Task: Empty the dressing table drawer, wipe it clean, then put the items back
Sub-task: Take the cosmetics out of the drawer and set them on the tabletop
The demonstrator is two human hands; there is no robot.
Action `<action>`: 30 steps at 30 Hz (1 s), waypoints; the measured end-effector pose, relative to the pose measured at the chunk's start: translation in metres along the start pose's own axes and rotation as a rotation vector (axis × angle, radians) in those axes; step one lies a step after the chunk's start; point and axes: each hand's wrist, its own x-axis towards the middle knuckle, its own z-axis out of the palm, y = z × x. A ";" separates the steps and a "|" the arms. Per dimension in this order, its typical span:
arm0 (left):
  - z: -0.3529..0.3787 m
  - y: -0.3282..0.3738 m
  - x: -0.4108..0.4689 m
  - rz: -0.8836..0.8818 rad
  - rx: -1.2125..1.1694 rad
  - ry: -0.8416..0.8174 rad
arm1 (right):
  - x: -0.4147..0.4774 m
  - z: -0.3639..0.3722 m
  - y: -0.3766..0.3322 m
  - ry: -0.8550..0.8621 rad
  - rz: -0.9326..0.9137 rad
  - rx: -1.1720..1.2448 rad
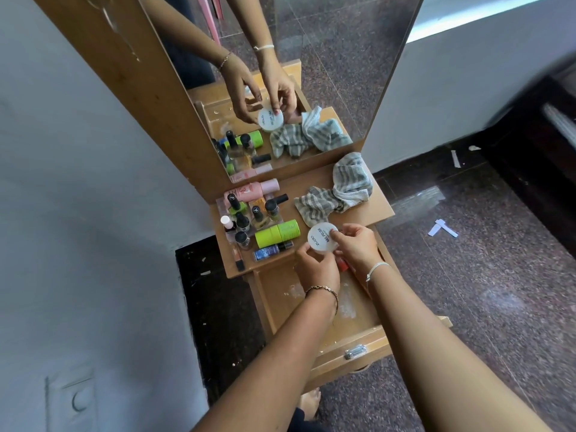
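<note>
over the wooden surface (367, 210), both my left hand (316, 266) and right hand (357, 244) pinch a round white "nail polish" tub (321, 238), each grip closed on its rim.

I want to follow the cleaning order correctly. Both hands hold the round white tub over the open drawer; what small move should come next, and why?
Probably set the round white nail-polish tub, held by the left hand and right hand, on the wooden dressing-table top beside the lime-green tube. The open wooden drawer shows white smears and a small red item inside, so emptying seems unfinished.
</note>
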 end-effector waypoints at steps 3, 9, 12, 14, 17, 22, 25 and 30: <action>0.003 0.002 0.001 0.021 -0.006 -0.024 | 0.002 0.006 -0.004 0.096 -0.066 -0.101; 0.008 0.006 0.010 0.063 0.055 -0.074 | 0.008 0.014 -0.009 0.214 -0.081 -0.196; 0.009 0.007 0.017 0.076 0.038 -0.089 | 0.012 0.016 -0.014 0.216 -0.081 -0.229; 0.009 0.009 0.020 0.102 0.025 -0.075 | 0.013 0.019 -0.017 0.203 -0.070 -0.218; 0.009 0.009 0.023 0.108 0.009 -0.069 | 0.016 0.023 -0.020 0.181 -0.045 -0.164; 0.007 0.003 0.023 0.105 0.016 -0.078 | 0.019 0.022 -0.011 0.119 -0.013 -0.089; 0.005 -0.003 0.019 0.078 -0.085 -0.094 | 0.012 0.015 -0.005 0.124 -0.034 -0.028; 0.001 -0.016 0.017 0.055 -0.099 -0.101 | -0.004 -0.012 0.015 0.148 -0.006 0.155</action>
